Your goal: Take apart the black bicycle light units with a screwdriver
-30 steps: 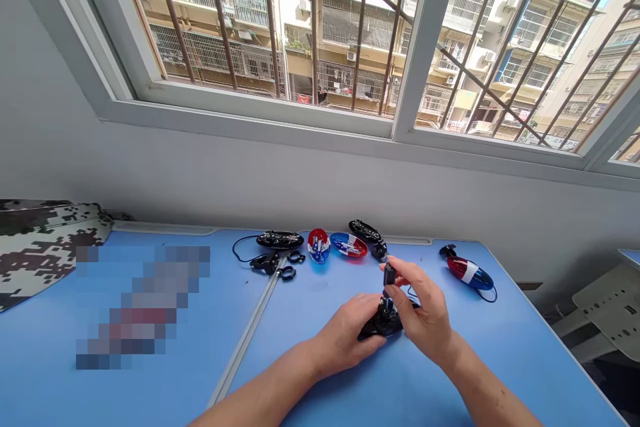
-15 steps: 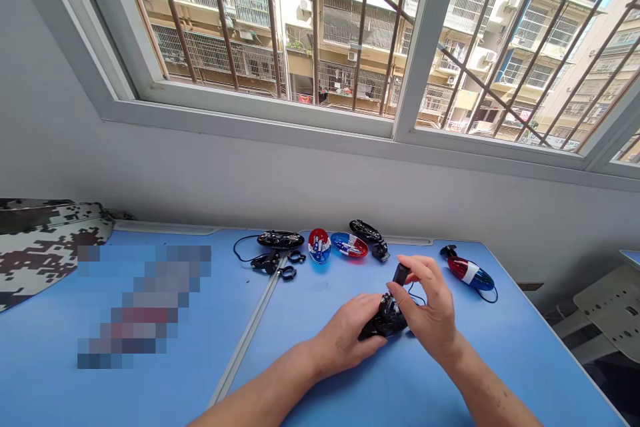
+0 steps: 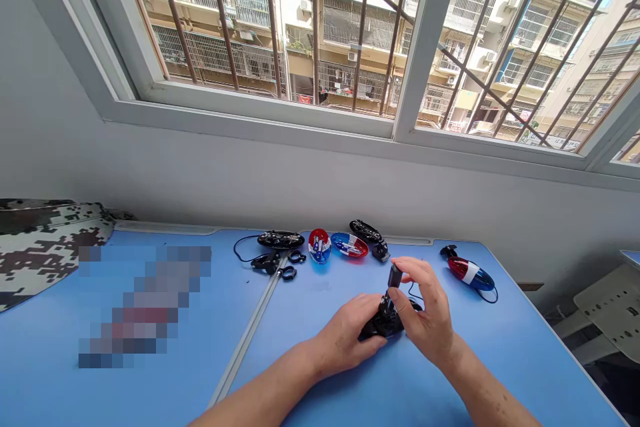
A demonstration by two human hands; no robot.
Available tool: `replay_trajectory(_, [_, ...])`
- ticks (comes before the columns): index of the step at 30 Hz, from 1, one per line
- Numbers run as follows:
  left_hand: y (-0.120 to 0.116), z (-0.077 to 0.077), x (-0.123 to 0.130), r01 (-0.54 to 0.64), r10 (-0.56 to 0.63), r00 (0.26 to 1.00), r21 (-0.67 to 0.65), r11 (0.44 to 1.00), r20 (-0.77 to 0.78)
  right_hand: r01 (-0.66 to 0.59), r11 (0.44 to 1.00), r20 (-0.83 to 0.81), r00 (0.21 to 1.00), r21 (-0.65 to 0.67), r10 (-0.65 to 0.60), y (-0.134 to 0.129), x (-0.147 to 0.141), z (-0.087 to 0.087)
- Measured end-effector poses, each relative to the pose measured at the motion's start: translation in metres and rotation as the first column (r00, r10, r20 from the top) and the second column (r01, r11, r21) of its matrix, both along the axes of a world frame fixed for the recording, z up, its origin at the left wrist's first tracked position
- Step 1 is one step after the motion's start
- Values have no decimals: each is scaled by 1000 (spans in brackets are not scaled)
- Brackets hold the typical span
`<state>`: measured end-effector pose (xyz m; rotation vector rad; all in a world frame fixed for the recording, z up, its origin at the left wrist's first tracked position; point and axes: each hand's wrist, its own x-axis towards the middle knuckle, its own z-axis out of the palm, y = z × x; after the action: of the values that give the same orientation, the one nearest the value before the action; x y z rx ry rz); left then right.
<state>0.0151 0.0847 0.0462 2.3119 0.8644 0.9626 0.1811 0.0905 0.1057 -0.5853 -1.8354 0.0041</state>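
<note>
My left hand (image 3: 345, 330) is shut around a black plastic bicycle-light body (image 3: 386, 321) lying low over the blue table. My right hand (image 3: 425, 307) pinches a small black rectangular piece (image 3: 395, 275) between thumb and fingers, directly above that body. The piece seems to stand on the body's top, though my fingers hide the joint. A thin black cable (image 3: 415, 292) runs out beside my right hand. Behind my hands lie black shells, red, white and blue light shells (image 3: 349, 245), and a finished red, white and blue bicycle light (image 3: 470, 273).
The blue table (image 3: 280, 380) has a metal seam strip (image 3: 245, 333) and a camouflage cap (image 3: 45, 247) at the left. A pixelated blurred patch (image 3: 145, 307) covers part of the table. Black clips (image 3: 287, 273) lie at the back. A wall and barred window stand behind.
The small black piece has moved left from its spot half a second ago and now stands more upright over the black body. My right hand has shifted with it, and my left hand stays put.
</note>
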Motion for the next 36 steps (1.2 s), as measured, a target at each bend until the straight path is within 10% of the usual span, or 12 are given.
replay_trajectory(36, [-2, 10, 1, 41, -41, 997, -1, 999, 62, 12, 1000, -51, 999, 13, -12, -4, 1, 5])
